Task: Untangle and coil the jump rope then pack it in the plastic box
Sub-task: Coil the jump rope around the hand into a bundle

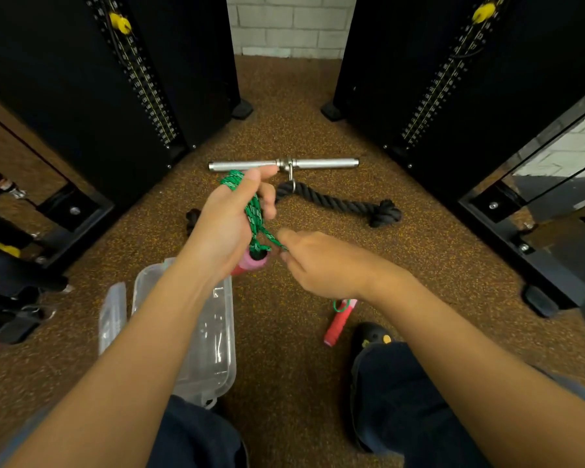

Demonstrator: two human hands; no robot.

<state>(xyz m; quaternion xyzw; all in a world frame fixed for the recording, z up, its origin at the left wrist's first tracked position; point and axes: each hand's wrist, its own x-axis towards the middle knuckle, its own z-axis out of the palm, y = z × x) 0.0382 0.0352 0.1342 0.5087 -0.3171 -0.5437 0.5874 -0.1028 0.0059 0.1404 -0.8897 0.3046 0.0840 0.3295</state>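
Note:
My left hand (pixel 228 219) is closed around green jump rope (pixel 253 211) wound in loops over it, with one pink-red handle (pixel 250 263) hanging just below the palm. My right hand (pixel 321 263) pinches the same green cord right beside the left hand. The second red handle (pixel 337 324) lies on the floor under my right wrist, a small green loop at its top. The clear plastic box (pixel 210 336) stands open on the floor beneath my left forearm, and its lid (pixel 112 315) leans beside it on the left.
A chrome cable bar (pixel 318 163) with a black tricep rope (pixel 345 206) lies on the speckled brown floor ahead. Black weight-stack towers (pixel 81 79) stand left and right. My dark-trousered knee and black shoe (pixel 372 337) are at lower right.

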